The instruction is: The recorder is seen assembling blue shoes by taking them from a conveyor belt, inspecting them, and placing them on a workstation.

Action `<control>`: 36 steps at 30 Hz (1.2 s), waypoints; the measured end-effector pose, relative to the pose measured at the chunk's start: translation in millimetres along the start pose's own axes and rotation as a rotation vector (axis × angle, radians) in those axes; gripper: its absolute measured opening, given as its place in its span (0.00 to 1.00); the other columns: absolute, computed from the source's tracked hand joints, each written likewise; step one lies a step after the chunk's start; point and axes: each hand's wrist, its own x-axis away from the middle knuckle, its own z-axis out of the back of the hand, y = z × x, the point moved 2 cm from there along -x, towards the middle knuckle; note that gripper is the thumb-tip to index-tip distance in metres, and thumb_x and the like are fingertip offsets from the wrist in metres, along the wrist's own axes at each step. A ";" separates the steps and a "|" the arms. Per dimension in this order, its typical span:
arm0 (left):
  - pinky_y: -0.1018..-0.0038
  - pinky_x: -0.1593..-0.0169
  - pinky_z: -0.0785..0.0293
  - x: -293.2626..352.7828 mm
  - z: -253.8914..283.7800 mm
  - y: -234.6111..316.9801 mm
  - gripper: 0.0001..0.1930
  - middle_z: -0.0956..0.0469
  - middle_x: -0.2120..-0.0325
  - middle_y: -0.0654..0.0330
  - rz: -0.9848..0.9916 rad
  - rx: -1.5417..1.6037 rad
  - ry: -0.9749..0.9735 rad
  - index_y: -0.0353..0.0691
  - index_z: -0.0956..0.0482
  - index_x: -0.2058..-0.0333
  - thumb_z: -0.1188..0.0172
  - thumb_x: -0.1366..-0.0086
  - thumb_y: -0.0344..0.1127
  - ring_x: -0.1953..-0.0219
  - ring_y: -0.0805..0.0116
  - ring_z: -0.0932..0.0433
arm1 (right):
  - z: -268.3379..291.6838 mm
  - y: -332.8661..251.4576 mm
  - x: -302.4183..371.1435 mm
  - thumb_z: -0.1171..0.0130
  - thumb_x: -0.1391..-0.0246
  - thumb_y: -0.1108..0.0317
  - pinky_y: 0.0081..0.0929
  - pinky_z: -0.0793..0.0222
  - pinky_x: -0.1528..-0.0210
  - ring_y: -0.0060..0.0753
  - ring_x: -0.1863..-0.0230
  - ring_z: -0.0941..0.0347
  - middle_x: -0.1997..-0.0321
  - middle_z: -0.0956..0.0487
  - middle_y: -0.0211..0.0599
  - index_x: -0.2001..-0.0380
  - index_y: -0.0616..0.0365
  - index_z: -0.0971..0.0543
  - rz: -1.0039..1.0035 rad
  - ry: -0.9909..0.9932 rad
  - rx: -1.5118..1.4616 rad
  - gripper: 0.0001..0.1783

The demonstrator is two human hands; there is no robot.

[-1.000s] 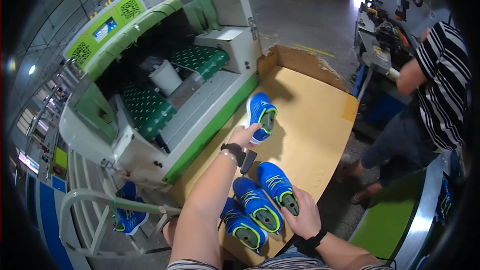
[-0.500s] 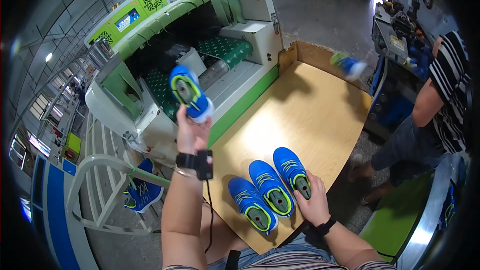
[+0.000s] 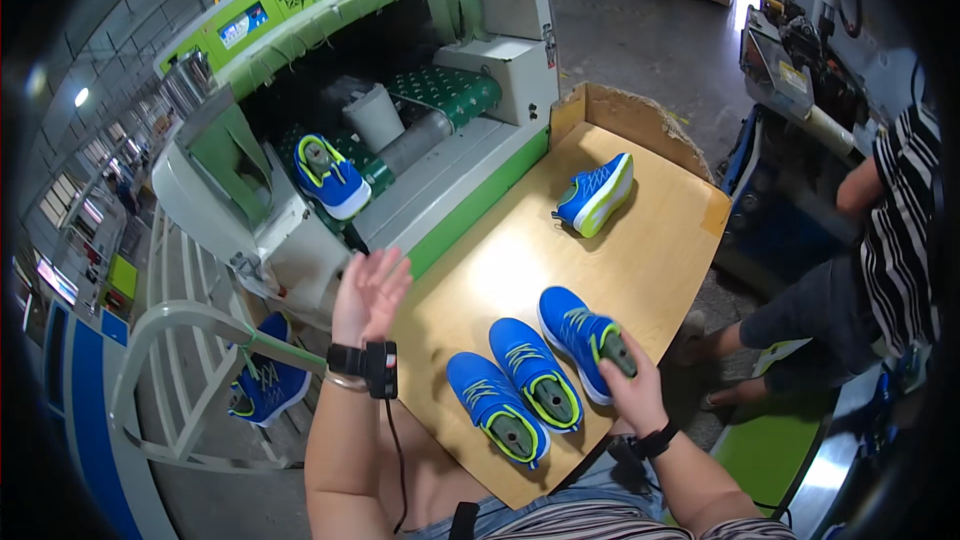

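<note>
- Head view: the left hand (image 3: 370, 295) is empty, fingers spread; since half a second ago it has released the first shoe (image 3: 332, 180), now over the green belt (image 3: 379, 178), though whether it has settled is hard to tell.
- The right hand (image 3: 634, 385) grips the held shoe (image 3: 572, 328) by its heel.
- Beside it, two shoes (image 3: 486, 395) stand on the desk (image 3: 500, 255).
- The far shoe (image 3: 597, 196), previously airborne, has reached the desk's far end, leaving four this side.

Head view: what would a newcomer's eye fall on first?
Probably the three blue shoes side by side on the near part of the tabletop, the right hand gripping the rightmost shoe by its heel. Next, the white-and-green machine at upper left, with another shoe in its mouth and the open left hand nearby. Farther along the tabletop, a lone shoe lies tipped, sole showing.
</note>
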 end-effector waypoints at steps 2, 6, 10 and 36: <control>0.56 0.38 0.28 11.3 31.1 -25.5 0.23 0.32 0.38 0.47 0.147 -0.078 -0.012 0.35 0.32 0.43 0.47 0.28 0.46 0.38 0.47 0.29 | 2.5 -19.2 -29.3 0.36 0.42 0.67 0.25 0.29 0.44 0.27 0.47 0.25 0.46 0.21 0.41 0.38 0.69 0.30 -0.215 -0.031 -0.276 0.30; 0.57 0.39 0.28 27.0 80.3 -67.6 0.22 0.31 0.40 0.47 0.288 0.038 0.084 0.35 0.33 0.41 0.48 0.28 0.42 0.40 0.47 0.28 | -24.6 -77.7 -116.6 0.37 0.40 0.67 0.22 0.30 0.44 0.23 0.49 0.26 0.48 0.21 0.36 0.39 0.68 0.29 0.009 -0.121 -0.364 0.28; 0.60 0.44 0.24 34.0 69.3 -81.8 0.22 0.29 0.41 0.49 0.206 -0.145 0.118 0.35 0.33 0.42 0.45 0.29 0.41 0.43 0.49 0.25 | -85.9 -185.8 -239.1 0.35 0.42 0.61 0.24 0.27 0.48 0.24 0.53 0.23 0.52 0.19 0.37 0.41 0.68 0.27 0.376 -0.185 -0.274 0.30; 0.71 0.54 0.20 18.1 67.1 -114.8 0.17 0.21 0.50 0.52 0.241 -0.426 -0.003 0.35 0.28 0.46 0.45 0.28 0.38 0.56 0.62 0.17 | 15.7 53.6 -280.7 0.31 0.62 0.62 0.38 0.43 0.29 0.56 0.28 0.43 0.30 0.40 0.60 0.27 0.60 0.54 -0.111 0.412 0.236 0.61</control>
